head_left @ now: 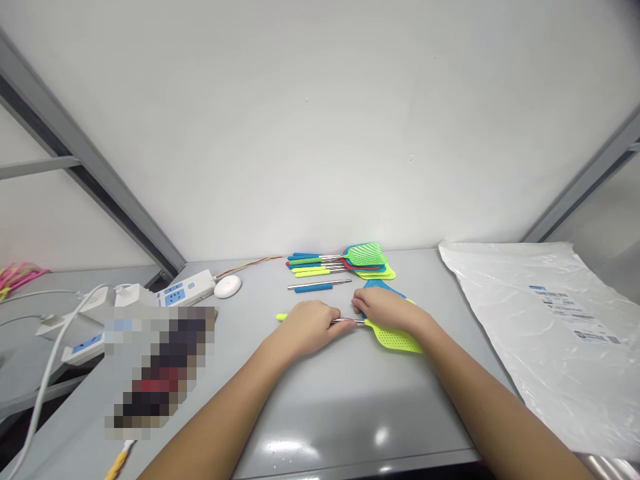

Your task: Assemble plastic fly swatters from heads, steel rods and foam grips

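Behind tbl edge (400, 461) — L hand (310, 325) grips yel swatter (397, 339), room between.

Printed label (575, 315) on the white bag (555, 373): too small to read

On the table (325, 407), the swatter stack (367, 254) lies near the wall (320, 147). The loose rod (343, 282), then the front swatter (397, 339), is situated before it. The power strip (193, 288) lies left, the package (525, 320) right.
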`<state>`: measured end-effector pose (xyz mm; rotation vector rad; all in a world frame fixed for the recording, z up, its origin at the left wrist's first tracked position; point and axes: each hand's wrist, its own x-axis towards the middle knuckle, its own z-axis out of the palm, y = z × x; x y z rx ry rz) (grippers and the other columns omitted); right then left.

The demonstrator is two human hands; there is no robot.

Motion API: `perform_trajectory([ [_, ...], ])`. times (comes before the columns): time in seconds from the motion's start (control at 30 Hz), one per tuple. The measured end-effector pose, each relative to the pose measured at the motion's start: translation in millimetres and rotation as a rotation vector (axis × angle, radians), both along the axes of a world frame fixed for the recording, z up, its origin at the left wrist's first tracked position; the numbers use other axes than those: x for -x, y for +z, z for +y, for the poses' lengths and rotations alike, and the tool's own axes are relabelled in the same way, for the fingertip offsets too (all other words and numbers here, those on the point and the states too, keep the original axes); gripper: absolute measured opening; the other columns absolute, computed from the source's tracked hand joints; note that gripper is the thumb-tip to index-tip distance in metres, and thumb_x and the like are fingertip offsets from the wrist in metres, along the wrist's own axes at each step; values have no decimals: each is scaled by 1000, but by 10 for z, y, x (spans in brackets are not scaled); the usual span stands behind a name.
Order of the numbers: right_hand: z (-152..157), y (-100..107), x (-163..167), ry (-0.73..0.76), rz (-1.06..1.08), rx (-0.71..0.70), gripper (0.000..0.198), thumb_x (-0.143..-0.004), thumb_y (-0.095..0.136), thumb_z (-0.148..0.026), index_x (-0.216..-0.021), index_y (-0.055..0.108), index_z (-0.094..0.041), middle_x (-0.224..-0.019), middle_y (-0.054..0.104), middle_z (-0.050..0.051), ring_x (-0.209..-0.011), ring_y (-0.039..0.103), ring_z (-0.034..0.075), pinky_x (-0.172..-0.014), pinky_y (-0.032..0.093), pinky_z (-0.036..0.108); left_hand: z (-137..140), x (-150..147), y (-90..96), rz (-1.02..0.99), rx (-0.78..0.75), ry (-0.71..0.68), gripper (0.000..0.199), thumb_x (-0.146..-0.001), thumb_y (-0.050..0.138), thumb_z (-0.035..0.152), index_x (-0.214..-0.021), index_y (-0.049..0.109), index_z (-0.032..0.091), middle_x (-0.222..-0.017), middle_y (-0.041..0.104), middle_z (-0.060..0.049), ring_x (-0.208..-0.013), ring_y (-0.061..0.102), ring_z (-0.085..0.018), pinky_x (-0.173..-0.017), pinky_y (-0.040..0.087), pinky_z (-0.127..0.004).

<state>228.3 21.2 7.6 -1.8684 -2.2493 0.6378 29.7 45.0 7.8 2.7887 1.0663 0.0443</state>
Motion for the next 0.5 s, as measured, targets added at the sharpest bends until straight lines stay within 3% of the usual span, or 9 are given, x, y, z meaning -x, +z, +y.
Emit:
perform_trajectory([
  [0.23, 0, -6, 15, -64, -22, -21, 30, -93, 36, -30, -78, 60, -19, -86, 67, 4, -72, 56, 14, -56, 27, 24, -59, -24, 33, 48, -130, -20, 56, -93, 24, 58, -76, 62, 21, -71, 67, -5, -64, 60, -21, -53, 26, -29],
  [0.5, -37, 87, 13, -113, -48, -73, 31, -94, 34, -32, -76, 56, -20, -82, 66, 2, -62, 51, 12, -53, 22, 24, -117, -66, 78, 68, -139, -12, 53, -93, 26, 57, -79, 62, 21, -69, 66, -5, -64, 61, -22, -52, 27, -29],
])
